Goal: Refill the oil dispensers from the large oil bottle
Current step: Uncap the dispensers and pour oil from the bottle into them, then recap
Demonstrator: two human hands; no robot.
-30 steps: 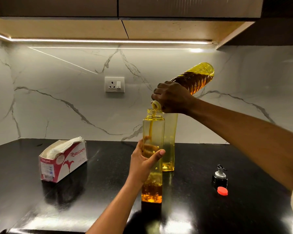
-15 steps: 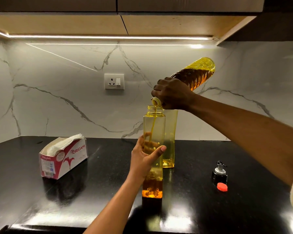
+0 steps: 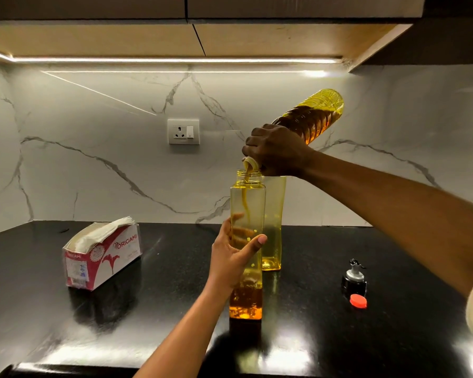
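R hand grips the neck of the large oil bottle, tipped, oil streaming into the front dispenser just below its fingers. L hand wraps that dispenser mid-body on the black table. 2nd dispenser stands just behind.

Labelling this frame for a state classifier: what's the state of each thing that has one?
Large ribbed clear plastic oil bottle: uncapped, tilted, pouring, gripped by right hand.
Near tall yellow square dispenser: upright, open, oil low, gripped by left hand.
Rear yellow dispenser: upright, thin oil layer.
Black-and-silver pourer top: off, standing on counter.
Small red cap: off, on counter.
Red-and-white tissue box: open.
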